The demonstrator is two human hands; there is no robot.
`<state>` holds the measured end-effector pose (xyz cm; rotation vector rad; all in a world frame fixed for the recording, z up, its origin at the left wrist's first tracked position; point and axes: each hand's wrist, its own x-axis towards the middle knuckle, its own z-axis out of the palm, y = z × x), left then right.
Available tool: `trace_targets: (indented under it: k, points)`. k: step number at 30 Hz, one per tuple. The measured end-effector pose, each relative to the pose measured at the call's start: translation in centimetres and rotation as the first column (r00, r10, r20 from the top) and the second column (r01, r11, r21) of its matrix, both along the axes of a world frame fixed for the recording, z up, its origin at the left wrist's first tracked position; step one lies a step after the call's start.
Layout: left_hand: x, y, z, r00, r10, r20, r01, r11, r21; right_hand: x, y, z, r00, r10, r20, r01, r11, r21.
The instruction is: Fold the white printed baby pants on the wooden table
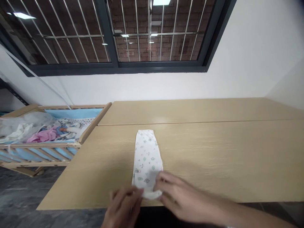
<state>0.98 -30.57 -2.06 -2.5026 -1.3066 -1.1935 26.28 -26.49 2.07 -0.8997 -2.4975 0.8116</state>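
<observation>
Pinching soft folded printed cotton cloth (147,158), hands (123,205) (182,196), grained wooden tabletop (213,152)

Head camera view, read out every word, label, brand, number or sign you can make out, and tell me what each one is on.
No readable text shows anywhere: the folded white printed cloth carries only small coloured motifs, and anything on the bedding in the wooden crib is too small and blurred to read.
</observation>
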Motion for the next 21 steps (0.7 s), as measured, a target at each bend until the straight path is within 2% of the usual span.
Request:
trace_targets:
  k: [2, 3, 5, 7, 8, 10, 13, 16, 18, 21]
  points:
    - [0.5, 2.7, 1.8, 0.997, 0.029, 0.070, -0.028, 1.000, -0.009, 0.2, 3.2, 1.7, 0.996, -0.033, -0.087, 0.022, 0.991, -0.133]
    - [0.6, 4.5, 2.7, 0.994, 0.045, 0.096, -0.041, 0.998, -0.040, 0.2, 5.2, 2.0, 0.991, -0.058, -0.122, 0.036, 0.984, -0.173]
    - [0.8, 8.9, 4.1, 0.988, 0.099, 0.121, -0.077, 0.982, -0.173, 0.0, 9.7, 1.5, 0.971, -0.158, -0.178, 0.116, 0.968, -0.221]
    - [0.9, 13.7, 4.8, 0.980, 0.159, 0.123, -0.105, 0.927, -0.359, -0.5, 14.3, 0.1, 0.928, -0.268, -0.261, 0.204, 0.948, -0.245]
    - [1.0, 16.2, 4.8, 0.973, 0.205, 0.105, -0.138, 0.885, -0.444, -0.8, 16.5, -0.8, 0.907, -0.292, -0.304, 0.217, 0.942, -0.257]
    - [1.3, 20.6, 4.1, 0.970, 0.234, 0.067, -0.171, 0.851, -0.496, -1.8, 20.2, -2.6, 0.863, -0.359, -0.355, 0.263, 0.920, -0.290]
    - [2.0, 25.3, 2.0, 0.962, 0.273, 0.007, -0.229, 0.818, -0.528, -3.1, 24.1, -5.1, 0.806, -0.483, -0.341, 0.403, 0.871, -0.282]
    - [2.7, 27.3, -0.2, 0.952, 0.303, -0.044, -0.280, 0.803, -0.526, -3.9, 26.1, -7.3, 0.780, -0.546, -0.305, 0.488, 0.837, -0.248]
    - [2.9, 27.3, -1.1, 0.945, 0.319, -0.065, -0.308, 0.811, -0.497, -3.9, 26.4, -8.5, 0.762, -0.570, -0.307, 0.530, 0.821, -0.211]
    - [2.5, 26.3, -1.7, 0.928, 0.367, -0.071, -0.359, 0.824, -0.438, -3.7, 26.0, -10.1, 0.725, -0.596, -0.345, 0.585, 0.797, -0.149]
